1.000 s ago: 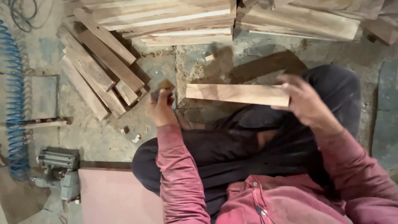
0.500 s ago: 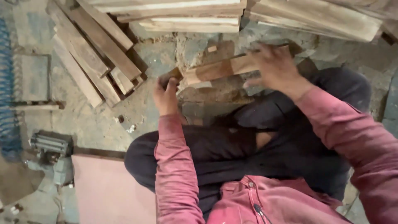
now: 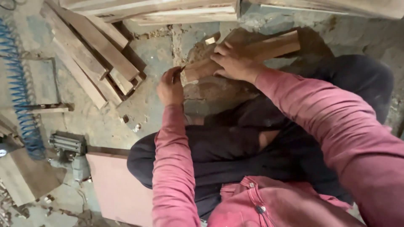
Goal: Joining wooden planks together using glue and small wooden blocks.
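Note:
I sit on a concrete floor, in dark trousers and a red long-sleeved top. My right hand presses down on a short wooden plank that lies tilted across a worn block in front of my knees. My left hand is closed around a small dark tool at the plank's left end; only the tool's tip shows.
A pile of wooden planks lies on the floor at the upper left, with longer boards along the top. A blue coiled air hose runs down the left edge. A grey metal tool sits beside a pink board.
The plank went from level at chest height to tilted down onto the block. My right hand slid from its right end toward its left end. The view shifted down and right.

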